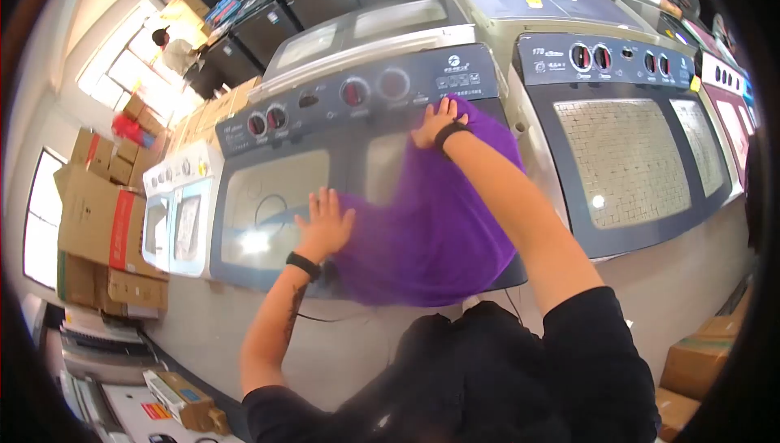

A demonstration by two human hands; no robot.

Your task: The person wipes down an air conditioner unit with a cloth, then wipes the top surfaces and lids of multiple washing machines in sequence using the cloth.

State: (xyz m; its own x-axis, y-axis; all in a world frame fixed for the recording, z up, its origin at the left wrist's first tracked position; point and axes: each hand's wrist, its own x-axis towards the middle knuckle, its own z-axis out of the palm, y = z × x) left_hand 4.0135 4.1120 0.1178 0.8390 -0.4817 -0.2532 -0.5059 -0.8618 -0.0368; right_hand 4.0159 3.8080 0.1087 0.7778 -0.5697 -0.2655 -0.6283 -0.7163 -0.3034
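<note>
A purple cloth (455,207) is spread over the right part of a dark twin-tub washing machine's top (357,158), its lower edge hanging over the front and partly blurred. My left hand (325,225) lies with fingers spread at the cloth's left edge, over the lid. Higher up, my right hand (435,124) rests at the cloth's top corner, just below the control panel (357,89), fingers apart. Both wrists wear a black band. Whether either palm pins the cloth cannot be made out.
Another dark twin-tub washer (626,150) stands close on the right, a small white one (180,207) on the left. Cardboard boxes (101,215) are stacked at far left. More machines (366,20) line up behind. A person (179,53) stands in the back left.
</note>
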